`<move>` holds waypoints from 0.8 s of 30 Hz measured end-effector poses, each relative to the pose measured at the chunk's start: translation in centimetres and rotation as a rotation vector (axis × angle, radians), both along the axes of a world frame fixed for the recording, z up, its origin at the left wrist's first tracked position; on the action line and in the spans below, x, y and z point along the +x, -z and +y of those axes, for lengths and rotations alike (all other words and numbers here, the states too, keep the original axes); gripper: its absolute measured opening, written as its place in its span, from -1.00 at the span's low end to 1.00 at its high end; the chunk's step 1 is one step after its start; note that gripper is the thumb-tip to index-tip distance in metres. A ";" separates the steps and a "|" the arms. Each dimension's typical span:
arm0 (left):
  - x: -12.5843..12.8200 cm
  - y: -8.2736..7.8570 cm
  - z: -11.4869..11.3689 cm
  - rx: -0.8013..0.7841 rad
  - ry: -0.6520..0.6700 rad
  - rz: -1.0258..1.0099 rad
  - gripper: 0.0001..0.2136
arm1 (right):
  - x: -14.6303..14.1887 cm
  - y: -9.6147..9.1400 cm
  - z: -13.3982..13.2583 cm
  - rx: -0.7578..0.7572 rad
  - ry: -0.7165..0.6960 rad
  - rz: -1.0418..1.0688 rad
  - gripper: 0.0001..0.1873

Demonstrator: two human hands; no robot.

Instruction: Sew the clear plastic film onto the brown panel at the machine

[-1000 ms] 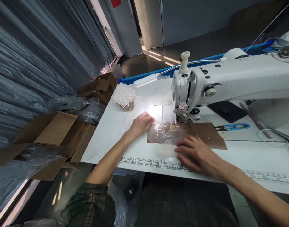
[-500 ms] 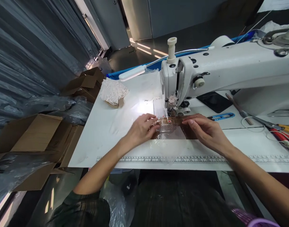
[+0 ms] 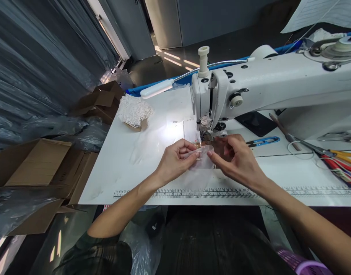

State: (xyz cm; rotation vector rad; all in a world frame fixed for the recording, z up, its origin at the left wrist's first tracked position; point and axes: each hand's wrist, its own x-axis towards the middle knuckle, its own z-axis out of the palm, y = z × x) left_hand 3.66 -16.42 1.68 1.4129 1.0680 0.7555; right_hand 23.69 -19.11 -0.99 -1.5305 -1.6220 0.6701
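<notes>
1. The left hand [image 3: 177, 158] is closed narrow, with thumb and fingertips pinching the left edge of a clear plastic piece [image 3: 202, 160]. The right hand [image 3: 237, 160] pinches the opposite edge the same way, fingers curled and none lying flat.
2. The clear plastic piece sits between the two hands, seemingly raised a little off the table [image 3: 129, 168]. A brown strip [image 3: 203, 144] lies just beyond its far edge, past the fingertips.
3. From where I stand, the step in hand looks like lining up. The piece is gripped at both edges and held just short of the presser foot [image 3: 205, 136], which is right beyond both thumbs under the head of the sewing machine [image 3: 264, 88].
4. Any further move toward that foot would call for an even hold on both edges, since thin film slips and wrinkles easily. It would also call for keeping the fingertips out from under the needle, which is near them.
5. Further out, blue snips [image 3: 263, 142] lie to the right of the right hand. A printed ruler [image 3: 192, 193] runs along the table edge on the near side of both wrists. A lace bundle [image 3: 134, 110] sits beyond the left hand and off to its left.
6. A second ago both hands lay flat and spread on a wide brown sheet stretching toward the snips. Half a second ago they had closed in by the foot. Now they pinch, and only a narrow bit of brown shows.
</notes>
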 end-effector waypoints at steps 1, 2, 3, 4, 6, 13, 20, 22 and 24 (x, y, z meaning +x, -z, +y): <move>0.0 -0.4 -0.5 -0.040 -0.008 -0.027 -0.73 | -0.6 -0.3 -0.3 -0.016 -0.006 0.023 -0.42; 0.0 -0.7 -0.9 -0.076 -0.007 -0.043 -0.72 | -1.2 -0.4 -0.7 -0.067 -0.067 0.090 -0.37; 0.0 -0.9 -1.3 -0.105 0.002 -0.054 -0.71 | -1.7 -0.5 -1.0 -0.143 -0.173 0.190 -0.32; -0.1 -1.1 -1.6 -0.118 0.013 -0.061 -0.72 | -2.1 -0.5 -1.2 -0.231 -0.301 0.306 -0.28; -0.6 -1.2 -1.9 -0.103 0.032 -0.053 -0.74 | -2.5 -0.2 -1.5 -0.388 -0.521 0.518 -0.28; -3.7 -1.4 1.6 -0.028 0.060 0.165 -0.72 | 0.2 1.4 1.7 -0.565 -0.522 0.519 -0.55; -2.8 0.0 6.6 0.499 0.112 0.750 -0.78 | 0.6 1.4 4.5 -0.246 -0.339 -0.080 -0.71; -1.9 1.2 8.3 0.708 0.083 0.923 -0.79 | 0.4 1.7 4.5 -0.235 -0.309 -0.090 -0.68; -0.7 2.5 10.2 0.824 0.126 0.995 -0.73 | 0.3 2.2 4.6 -0.250 -0.258 -0.094 -0.66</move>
